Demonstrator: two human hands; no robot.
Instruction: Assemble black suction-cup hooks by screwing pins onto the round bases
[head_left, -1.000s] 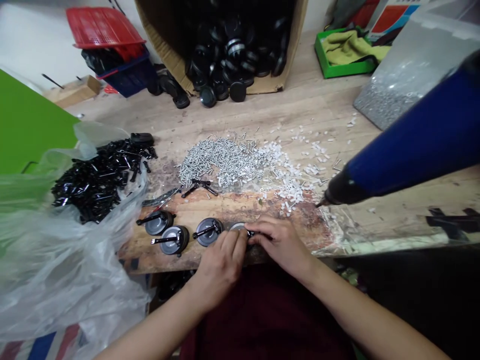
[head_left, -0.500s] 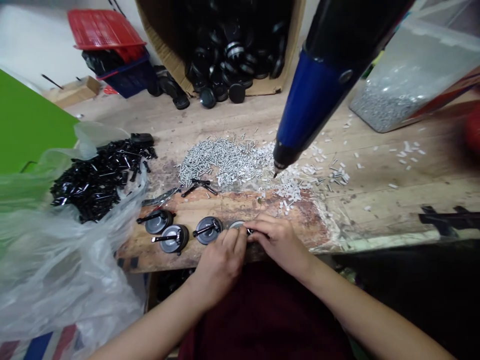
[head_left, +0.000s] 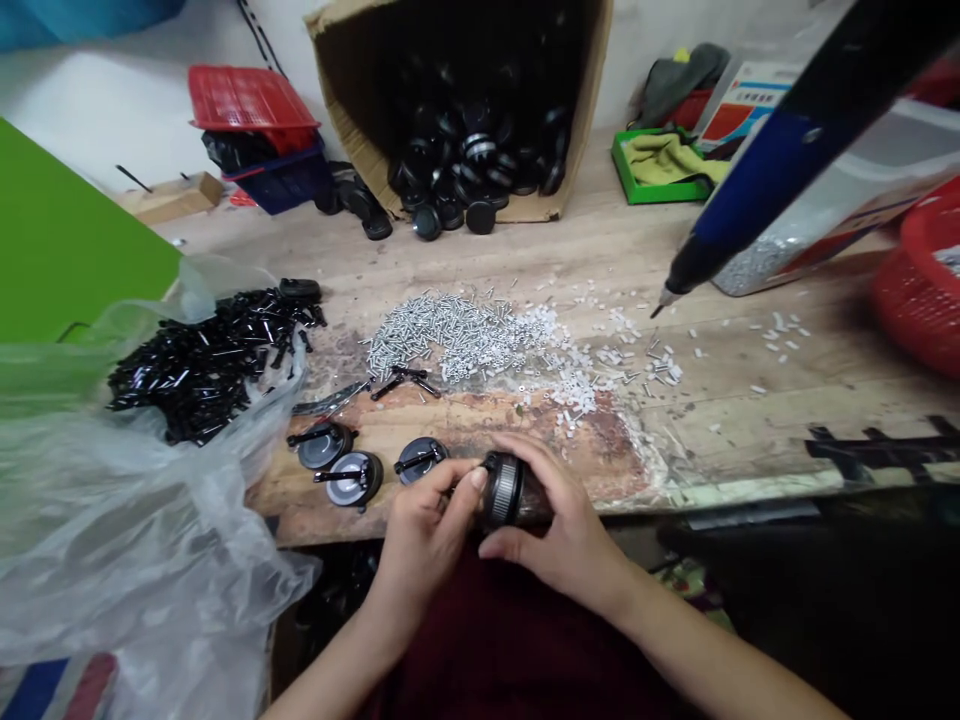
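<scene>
A black round cap with a ribbed rim (head_left: 502, 490) is tipped on its edge between my hands at the front of the bench. My left hand (head_left: 431, 530) pinches at its left side; the exact spot is hidden by the thumb. Curved around the cap's right side, my right hand (head_left: 562, 520) grips it with the thumb below. To the left lie three similar round caps, each with a black lever across its grey face: one nearest my left hand (head_left: 421, 460), a front one (head_left: 352, 480) and one behind (head_left: 321, 443).
A blue power screwdriver (head_left: 757, 170) hangs at upper right. Behind my hands are piles of screws (head_left: 435, 330) and white plastic bits (head_left: 577, 385). Black levers (head_left: 202, 360) fill a clear bag at left. A cardboard box (head_left: 349, 90) of black caps stands at the back.
The cap in my hands has been lifted and tipped from flat onto its edge. My right hand has opened wider around it. The view has shifted, and the screwdriver appears farther right.
</scene>
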